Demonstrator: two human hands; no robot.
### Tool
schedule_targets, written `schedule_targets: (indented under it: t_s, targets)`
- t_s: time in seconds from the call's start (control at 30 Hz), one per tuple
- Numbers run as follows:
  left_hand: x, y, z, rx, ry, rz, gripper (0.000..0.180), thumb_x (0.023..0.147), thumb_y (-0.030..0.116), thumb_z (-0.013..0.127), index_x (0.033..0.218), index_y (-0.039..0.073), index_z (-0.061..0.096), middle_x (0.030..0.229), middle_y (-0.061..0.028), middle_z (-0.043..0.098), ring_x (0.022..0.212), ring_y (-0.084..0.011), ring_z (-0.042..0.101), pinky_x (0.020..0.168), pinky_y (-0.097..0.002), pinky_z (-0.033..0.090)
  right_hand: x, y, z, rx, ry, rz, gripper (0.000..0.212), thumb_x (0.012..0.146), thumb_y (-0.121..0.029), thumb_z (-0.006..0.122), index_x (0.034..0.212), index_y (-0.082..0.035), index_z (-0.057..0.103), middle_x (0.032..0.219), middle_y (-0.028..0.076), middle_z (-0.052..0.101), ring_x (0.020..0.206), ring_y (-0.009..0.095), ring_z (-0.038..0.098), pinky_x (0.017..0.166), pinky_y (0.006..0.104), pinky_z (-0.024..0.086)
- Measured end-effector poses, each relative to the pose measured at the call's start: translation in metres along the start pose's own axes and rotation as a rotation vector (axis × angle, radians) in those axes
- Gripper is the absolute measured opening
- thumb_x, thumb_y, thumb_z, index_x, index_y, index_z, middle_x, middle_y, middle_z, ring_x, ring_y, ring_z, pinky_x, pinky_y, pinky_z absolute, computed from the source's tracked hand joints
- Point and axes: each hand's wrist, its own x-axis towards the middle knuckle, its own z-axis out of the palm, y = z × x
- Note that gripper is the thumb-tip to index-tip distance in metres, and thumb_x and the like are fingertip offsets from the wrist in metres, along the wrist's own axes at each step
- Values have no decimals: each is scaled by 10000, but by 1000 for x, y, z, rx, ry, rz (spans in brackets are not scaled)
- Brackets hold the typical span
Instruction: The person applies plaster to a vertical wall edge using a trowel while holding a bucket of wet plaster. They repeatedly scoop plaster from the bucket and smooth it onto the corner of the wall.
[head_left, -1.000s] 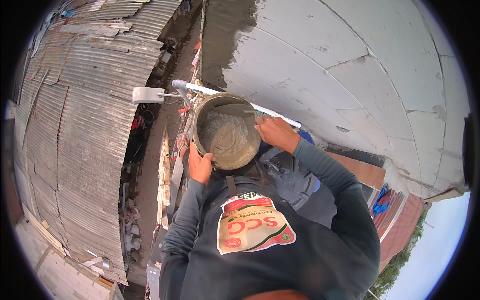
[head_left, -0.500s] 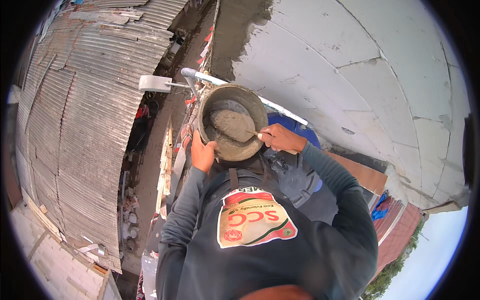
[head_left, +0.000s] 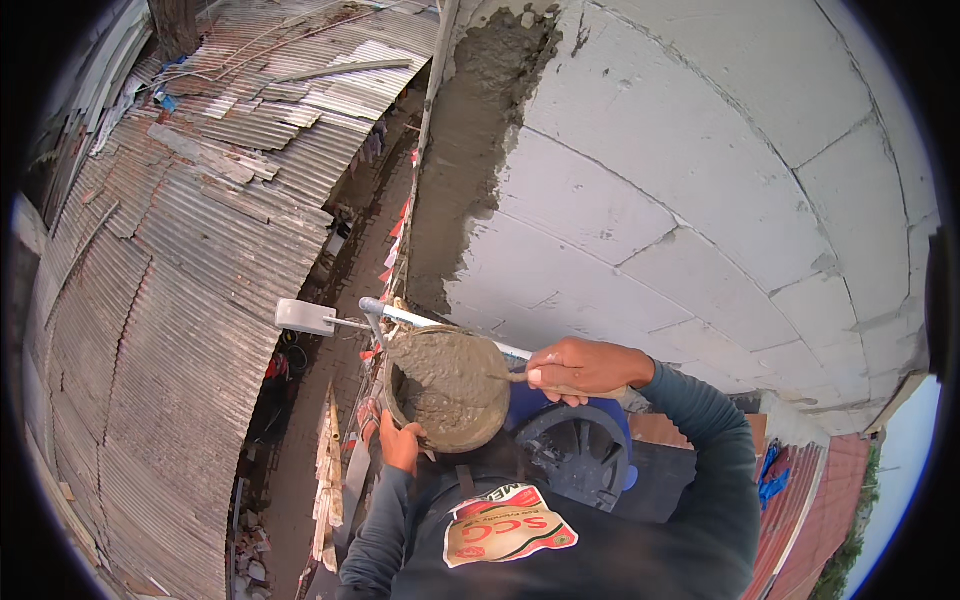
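My left hand (head_left: 401, 441) grips the rim of a round metal bucket (head_left: 455, 432) holding wet grey mortar, held against my chest. My right hand (head_left: 581, 368) is closed on the handle of a trowel (head_left: 450, 362), whose blade carries a heap of mortar just above the bucket. In front stands a wall of white blocks (head_left: 680, 210), with a rough strip of grey mortar (head_left: 470, 150) along its left edge.
Far below on the left lie rusty corrugated metal roofs (head_left: 180, 300) and a narrow alley (head_left: 330, 400). A white pipe with a flat end plate (head_left: 305, 316) sticks out near the bucket. A blue and black round object (head_left: 578, 452) sits under my right arm.
The trowel has come up out of the bucket loaded with mortar. The view has tilted up, so more of the wall and its mortar strip shows and the bucket sits lower.
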Motion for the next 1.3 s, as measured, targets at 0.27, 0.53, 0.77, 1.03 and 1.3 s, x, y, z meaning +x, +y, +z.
schedule_targets:
  t_s: [0.27,0.53,0.77,1.03,1.3]
  targets:
    - [4,-28,-10,-36,63,-35,467,670,-50,640,1134,-34,588,1012,-148,682,918,-285,649,843,-377,526,-18,-80,-68,384,-105,-13,400,1120,-366,513,1031,3,640,736,57,612,504,102,580,415,259,476]
    - [37,-77,2,-40,-64,0,851,691,-67,627,1523,-36,451,1378,-212,639,1241,-293,626,1027,-345,499,-68,-118,-218,759,-21,-412,470,1166,-405,265,1112,-1,499,735,104,527,392,157,547,294,287,484]
    - [46,-79,3,35,-37,-65,857,672,-54,646,1510,-66,468,1418,-220,626,1239,-277,630,1008,-325,507,-131,-173,-156,119,531,-423,459,1129,-410,461,1035,9,622,683,50,586,380,87,493,329,213,434]
    - [98,-93,25,10,-154,-124,656,722,28,654,1358,12,490,1274,-234,525,1166,-318,496,942,-432,395,21,67,37,-836,463,-110,397,1072,-376,562,1243,-21,616,982,238,708,881,463,683,779,522,552]
    - [34,51,-1,239,-182,-169,879,805,169,703,1592,-40,373,1596,-355,412,1525,-437,370,1279,-444,282,73,85,32,-873,515,-195,241,997,-257,614,1070,-31,655,903,206,713,843,424,716,740,537,571]
